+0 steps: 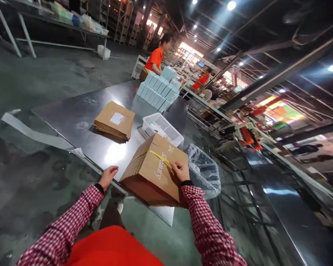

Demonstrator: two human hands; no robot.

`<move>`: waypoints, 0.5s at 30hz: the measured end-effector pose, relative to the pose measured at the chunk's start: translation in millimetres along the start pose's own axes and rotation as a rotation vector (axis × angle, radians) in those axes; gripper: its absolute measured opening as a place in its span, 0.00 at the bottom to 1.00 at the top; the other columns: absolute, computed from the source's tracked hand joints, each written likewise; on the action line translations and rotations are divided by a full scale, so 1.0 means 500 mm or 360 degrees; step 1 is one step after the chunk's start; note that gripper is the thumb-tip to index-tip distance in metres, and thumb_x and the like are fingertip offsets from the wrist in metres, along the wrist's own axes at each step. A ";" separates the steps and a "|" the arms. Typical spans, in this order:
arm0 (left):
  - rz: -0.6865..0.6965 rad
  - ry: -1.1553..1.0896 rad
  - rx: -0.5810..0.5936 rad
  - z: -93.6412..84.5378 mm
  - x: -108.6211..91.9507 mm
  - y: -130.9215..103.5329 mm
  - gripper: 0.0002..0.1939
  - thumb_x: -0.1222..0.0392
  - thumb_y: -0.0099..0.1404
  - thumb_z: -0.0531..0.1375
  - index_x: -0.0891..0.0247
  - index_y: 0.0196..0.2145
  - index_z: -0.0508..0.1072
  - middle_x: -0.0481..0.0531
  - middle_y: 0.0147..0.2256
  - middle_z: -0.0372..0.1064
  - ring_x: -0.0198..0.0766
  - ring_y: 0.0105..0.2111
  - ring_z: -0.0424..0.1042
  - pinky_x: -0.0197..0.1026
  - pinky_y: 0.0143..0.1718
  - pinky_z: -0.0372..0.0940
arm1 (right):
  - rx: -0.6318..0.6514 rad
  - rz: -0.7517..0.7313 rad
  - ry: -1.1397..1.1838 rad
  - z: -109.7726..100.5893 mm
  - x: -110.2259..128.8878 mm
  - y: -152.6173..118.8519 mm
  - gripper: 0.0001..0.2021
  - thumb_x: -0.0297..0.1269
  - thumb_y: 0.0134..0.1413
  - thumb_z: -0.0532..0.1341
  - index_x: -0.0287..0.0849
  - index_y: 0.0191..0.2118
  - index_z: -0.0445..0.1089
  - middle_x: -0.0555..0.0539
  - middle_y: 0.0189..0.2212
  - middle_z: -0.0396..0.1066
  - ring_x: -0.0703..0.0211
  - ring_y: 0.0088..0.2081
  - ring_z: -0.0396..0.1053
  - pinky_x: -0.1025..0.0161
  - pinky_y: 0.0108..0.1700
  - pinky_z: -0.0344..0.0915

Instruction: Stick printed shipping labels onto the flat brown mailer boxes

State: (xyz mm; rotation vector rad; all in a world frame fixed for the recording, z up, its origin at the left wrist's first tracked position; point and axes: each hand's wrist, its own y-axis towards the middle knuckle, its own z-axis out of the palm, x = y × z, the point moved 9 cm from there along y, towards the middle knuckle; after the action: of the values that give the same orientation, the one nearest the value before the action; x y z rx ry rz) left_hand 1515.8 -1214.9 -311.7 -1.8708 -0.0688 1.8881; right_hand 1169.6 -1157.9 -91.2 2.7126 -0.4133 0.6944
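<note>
A thick stack of flattened cardboard boxes [147, 177], bound with a thin strap, lies at the near edge of the metal table. White lettering marks its top sheet. My right hand [181, 171] is closed over the top of the stack, its fingers pinching the yellow strap [159, 157]. To the left, my left hand [108, 177] is held above the table's near edge, apart from the stack. Its fingers reach toward the right and nothing shows in them. Farther back lies a smaller pile of flat cardboard [118, 120] with a white label on top.
Behind the stack sits a white perforated basket [163, 127]. Several light-blue boxes [158, 88] are piled at the table's [80, 107] far end, beside a person in orange [155, 58]. A plastic-lined bin [204, 171] stands right; a white strip [36, 133] hangs off the left edge.
</note>
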 end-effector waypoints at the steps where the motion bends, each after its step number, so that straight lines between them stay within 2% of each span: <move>1: 0.0047 0.0012 0.0008 0.024 -0.014 0.026 0.13 0.57 0.66 0.58 0.67 0.45 0.70 0.55 0.45 0.70 0.41 0.45 0.71 0.51 0.47 0.67 | 0.0016 0.0006 0.0033 0.006 -0.010 0.013 0.29 0.65 0.46 0.51 0.44 0.13 0.50 0.54 0.13 0.48 0.66 0.19 0.48 0.65 0.22 0.47; 6: 0.0225 0.0124 0.0042 0.126 -0.067 0.119 0.13 0.57 0.66 0.58 0.66 0.46 0.70 0.56 0.47 0.69 0.43 0.48 0.69 0.53 0.50 0.64 | 0.0130 -0.0086 0.0169 0.017 -0.036 0.067 0.28 0.60 0.47 0.56 0.44 0.14 0.50 0.56 0.13 0.45 0.67 0.19 0.46 0.66 0.21 0.45; 10: 0.0329 0.0252 0.0148 0.196 -0.092 0.150 0.13 0.57 0.66 0.59 0.66 0.45 0.70 0.55 0.46 0.69 0.42 0.47 0.69 0.53 0.50 0.64 | 0.0212 -0.0234 0.0154 0.017 -0.046 0.090 0.27 0.57 0.50 0.56 0.43 0.13 0.50 0.55 0.13 0.47 0.67 0.19 0.47 0.66 0.22 0.47; 12: 0.0361 0.0336 0.0191 0.215 -0.096 0.154 0.12 0.58 0.65 0.59 0.66 0.44 0.70 0.55 0.45 0.69 0.42 0.46 0.69 0.52 0.50 0.63 | 0.0272 -0.0278 0.0140 0.020 -0.049 0.095 0.27 0.56 0.51 0.56 0.43 0.13 0.52 0.55 0.13 0.49 0.66 0.19 0.49 0.66 0.22 0.48; 15: 0.0385 0.0465 0.0275 0.220 -0.096 0.153 0.10 0.57 0.65 0.59 0.66 0.41 0.71 0.53 0.42 0.69 0.41 0.44 0.69 0.51 0.48 0.64 | 0.0354 -0.0282 0.0165 0.024 -0.051 0.096 0.26 0.55 0.52 0.56 0.43 0.14 0.54 0.54 0.13 0.51 0.66 0.19 0.50 0.67 0.22 0.49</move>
State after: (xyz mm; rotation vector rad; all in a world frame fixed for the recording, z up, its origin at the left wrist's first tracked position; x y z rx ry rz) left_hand 1385.8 -1267.9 -287.5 -2.0842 0.4200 1.6827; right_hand 1136.3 -1201.0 -103.1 2.8563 -0.0728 0.8710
